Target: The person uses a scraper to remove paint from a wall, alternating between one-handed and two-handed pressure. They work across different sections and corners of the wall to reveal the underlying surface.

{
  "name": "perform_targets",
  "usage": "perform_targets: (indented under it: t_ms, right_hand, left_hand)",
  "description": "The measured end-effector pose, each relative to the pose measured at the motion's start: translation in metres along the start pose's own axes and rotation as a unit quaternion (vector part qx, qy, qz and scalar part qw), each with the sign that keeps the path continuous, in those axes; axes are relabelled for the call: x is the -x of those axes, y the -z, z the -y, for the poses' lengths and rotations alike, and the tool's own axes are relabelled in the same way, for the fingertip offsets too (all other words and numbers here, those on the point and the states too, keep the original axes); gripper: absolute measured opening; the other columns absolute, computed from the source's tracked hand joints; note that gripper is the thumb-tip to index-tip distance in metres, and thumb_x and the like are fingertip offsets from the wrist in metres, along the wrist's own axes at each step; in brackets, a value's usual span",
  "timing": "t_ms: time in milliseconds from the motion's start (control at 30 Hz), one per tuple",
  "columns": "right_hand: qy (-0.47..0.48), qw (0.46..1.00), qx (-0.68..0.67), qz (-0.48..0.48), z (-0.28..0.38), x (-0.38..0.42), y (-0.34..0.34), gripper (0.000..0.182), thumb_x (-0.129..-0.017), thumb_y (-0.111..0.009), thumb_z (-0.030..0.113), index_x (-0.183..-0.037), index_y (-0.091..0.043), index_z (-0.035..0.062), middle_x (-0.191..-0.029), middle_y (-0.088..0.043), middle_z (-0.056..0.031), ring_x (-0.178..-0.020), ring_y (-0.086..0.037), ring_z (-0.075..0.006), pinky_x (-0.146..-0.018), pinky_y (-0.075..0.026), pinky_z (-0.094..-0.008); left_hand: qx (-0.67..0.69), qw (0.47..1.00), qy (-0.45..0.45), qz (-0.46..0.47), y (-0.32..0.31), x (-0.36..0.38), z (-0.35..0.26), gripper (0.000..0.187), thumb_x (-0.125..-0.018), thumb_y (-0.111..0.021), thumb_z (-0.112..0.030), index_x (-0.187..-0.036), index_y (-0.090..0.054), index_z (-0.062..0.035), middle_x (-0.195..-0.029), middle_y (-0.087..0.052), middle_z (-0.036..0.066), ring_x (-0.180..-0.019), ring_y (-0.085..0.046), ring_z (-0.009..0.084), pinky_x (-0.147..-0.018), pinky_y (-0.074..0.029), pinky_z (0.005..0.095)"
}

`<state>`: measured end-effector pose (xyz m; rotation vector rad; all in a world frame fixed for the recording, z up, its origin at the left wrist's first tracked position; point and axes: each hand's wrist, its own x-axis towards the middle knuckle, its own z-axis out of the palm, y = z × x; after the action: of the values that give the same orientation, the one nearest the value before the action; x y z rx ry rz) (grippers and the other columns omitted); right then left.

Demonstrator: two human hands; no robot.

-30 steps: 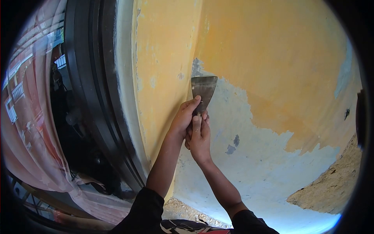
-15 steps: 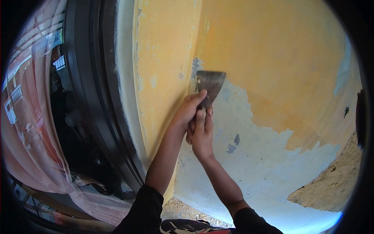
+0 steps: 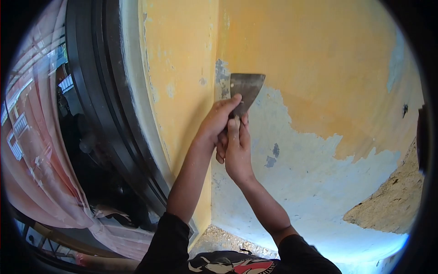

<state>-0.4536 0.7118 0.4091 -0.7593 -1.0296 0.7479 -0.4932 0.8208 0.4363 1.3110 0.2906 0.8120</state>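
Both hands grip one paint scraper (image 3: 247,86), its wide grey metal blade pointing up against the wall near the corner. My left hand (image 3: 218,118) is closed around the base of the blade, with the thumb lying on the metal. Just below, my right hand (image 3: 238,153) wraps the handle, which is mostly hidden by the fingers. Behind the blade, yellow paint (image 3: 315,59) covers the upper wall. Under its ragged edge lies a pale bluish-white bared surface (image 3: 301,182). A grey patch (image 3: 222,73) shows left of the blade.
To the left stands a dark window frame (image 3: 98,91) with glass and a pink curtain (image 3: 41,182) behind it. Rough brown bare wall (image 3: 388,201) shows at the lower right. Crumbly debris (image 3: 223,237) lies on the ground at the wall's foot.
The scraper and both hands sit slightly higher in the view, and the blade is farther right of the corner. The view has shifted a little. Both hands keep their grip.
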Motion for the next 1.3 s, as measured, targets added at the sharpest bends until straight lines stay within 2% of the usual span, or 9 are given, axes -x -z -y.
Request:
perform_targets:
  t_ms: [467, 600, 667, 800, 833, 900, 1067, 1100, 1300]
  right_hand:
    - [-0.027, 1.000, 0.008, 0.010, 0.003, -0.006, -0.002, 0.027, -0.107, -0.035, 0.030, -0.092, -0.039, 0.0083, -0.065, -0.037, 0.0026, -0.045, -0.034, -0.0056, -0.036, -0.029, -0.0226]
    - [-0.021, 0.999, 0.030, -0.002, 0.001, -0.006, 0.000, 0.028, -0.107, -0.035, 0.029, -0.090, -0.039, 0.0080, -0.065, -0.038, 0.0018, -0.045, -0.035, -0.0065, -0.037, -0.030, -0.0233]
    - [0.001, 1.000, 0.005, 0.026, 0.004, -0.022, -0.004, 0.027, -0.107, -0.034, 0.028, -0.091, -0.040, 0.0073, -0.066, -0.038, 0.0014, -0.046, -0.036, -0.0069, -0.038, -0.032, -0.0234]
    - [0.002, 1.000, 0.009, 0.019, 0.003, 0.001, 0.001, 0.018, -0.106, -0.035, 0.019, -0.099, -0.037, 0.0029, -0.065, -0.043, -0.0018, -0.043, -0.041, -0.0091, -0.036, -0.036, -0.0258]
    - [-0.018, 0.999, 0.041, -0.005, 0.003, 0.005, 0.001, 0.024, -0.107, -0.036, 0.026, -0.090, -0.038, 0.0072, -0.067, -0.040, 0.0004, -0.046, -0.038, -0.0083, -0.038, -0.034, -0.0247]
    - [-0.007, 1.000, 0.026, 0.004, 0.005, -0.011, -0.005, 0.023, -0.106, -0.036, 0.025, -0.092, -0.038, 0.0069, -0.067, -0.040, 0.0002, -0.046, -0.038, -0.0082, -0.038, -0.035, -0.0246]
    - [0.010, 1.000, 0.022, 0.007, 0.005, 0.001, 0.002, 0.018, -0.105, -0.038, 0.017, -0.096, -0.038, 0.0005, -0.066, -0.043, -0.0033, -0.042, -0.043, -0.0107, -0.035, -0.037, -0.0269]
    - [0.000, 0.999, 0.045, -0.011, 0.003, 0.003, 0.003, 0.021, -0.105, -0.038, 0.017, -0.094, -0.038, -0.0010, -0.065, -0.043, -0.0040, -0.041, -0.044, -0.0117, -0.035, -0.037, -0.0277]
    - [-0.002, 1.000, 0.030, -0.004, 0.007, -0.007, -0.001, 0.025, -0.105, -0.038, 0.017, -0.087, -0.040, -0.0006, -0.065, -0.045, -0.0044, -0.041, -0.045, -0.0124, -0.035, -0.038, -0.0287]
  left_hand:
    - [0.062, 0.997, -0.035, 0.001, 0.002, -0.001, -0.001, 0.041, -0.097, -0.058, -0.041, -0.090, -0.057, -0.0011, -0.063, -0.058, 0.006, -0.061, -0.060, 0.0212, -0.058, -0.052, 0.0330]
    - [0.028, 0.999, -0.026, 0.029, 0.006, -0.007, 0.005, 0.041, -0.098, -0.055, -0.044, -0.085, -0.057, -0.0052, -0.066, -0.058, 0.006, -0.063, -0.060, 0.0200, -0.056, -0.051, 0.0323]
    - [0.000, 0.998, 0.057, -0.018, 0.008, -0.006, -0.020, 0.044, -0.099, -0.052, -0.047, -0.083, -0.057, -0.0067, -0.066, -0.058, 0.006, -0.063, -0.059, 0.0193, -0.057, -0.051, 0.0314]
    - [-0.020, 0.999, 0.025, 0.018, 0.004, -0.001, 0.000, 0.048, -0.096, -0.051, -0.055, -0.083, -0.056, -0.0088, -0.070, -0.059, 0.005, -0.063, -0.059, 0.0182, -0.056, -0.050, 0.0300]
    - [-0.031, 0.999, -0.014, 0.035, 0.001, 0.002, 0.004, 0.047, -0.097, -0.051, -0.054, -0.083, -0.056, -0.0087, -0.071, -0.059, 0.004, -0.065, -0.060, 0.0180, -0.058, -0.051, 0.0302]
    - [-0.035, 0.999, 0.008, 0.006, -0.001, 0.003, -0.016, 0.046, -0.098, -0.051, -0.051, -0.084, -0.056, -0.0080, -0.071, -0.059, 0.004, -0.064, -0.060, 0.0184, -0.059, -0.051, 0.0304]
    - [0.042, 0.999, 0.031, 0.000, -0.005, 0.004, -0.001, 0.042, -0.098, -0.053, -0.047, -0.085, -0.055, -0.0073, -0.067, -0.057, 0.004, -0.066, -0.059, 0.0185, -0.058, -0.051, 0.0303]
    - [0.050, 0.998, 0.000, 0.042, -0.006, 0.005, 0.002, 0.042, -0.097, -0.055, -0.047, -0.088, -0.054, -0.0065, -0.065, -0.055, 0.003, -0.068, -0.059, 0.0183, -0.059, -0.051, 0.0299]
    - [0.101, 0.994, 0.038, 0.027, -0.004, 0.001, -0.005, 0.041, -0.096, -0.057, -0.046, -0.089, -0.054, -0.0053, -0.065, -0.056, 0.003, -0.067, -0.059, 0.0193, -0.064, -0.051, 0.0299]
